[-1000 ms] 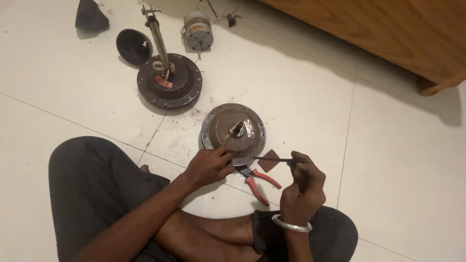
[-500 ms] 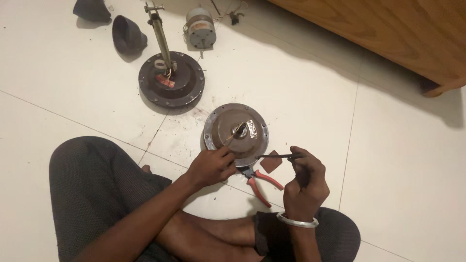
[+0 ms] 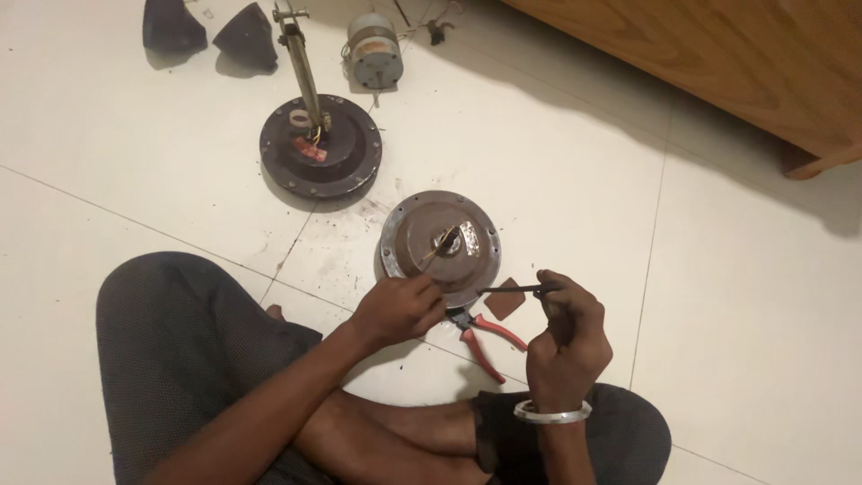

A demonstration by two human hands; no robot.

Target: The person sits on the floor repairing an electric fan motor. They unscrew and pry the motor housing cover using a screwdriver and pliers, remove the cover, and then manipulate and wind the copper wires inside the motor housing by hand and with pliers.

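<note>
Trouble was most likely at the rim of the round motor cover (image 3: 440, 244), and only the head view was on offer. The cover lay flat on the tiled floor (image 3: 736, 296), just ahead of the crossed legs, with a short shaft and a few thin wires sticking up from its centre. Its near edge was pinched by the left hand (image 3: 398, 308), fingers curled tight over the lip. A thin dark tool, probably a screwdriver (image 3: 514, 289), was gripped in the closed right hand (image 3: 566, 332), its tip pointed at that same edge, just beside the left fingers.

That closeness was judged the chief risk: if the tip were to slip off the metal under pressure, it could be driven straight into the left fingertips. The cover was held only by a one-handed pinch on smooth tile, so it could also be skated or spun away by a hard push. The centre wires could be snagged or bent if the cover were tipped.

Red-handled pliers (image 3: 485, 339) were lying on the floor between the two hands, partly under the cover's edge; they could be knocked aside or could rock the cover unevenly. A small brown flat piece (image 3: 505, 300) was seen just under the tool shaft and could easily be flicked away. Farther off, a second dark motor body (image 3: 321, 157) with its upright rod was left standing well apart.
</note>
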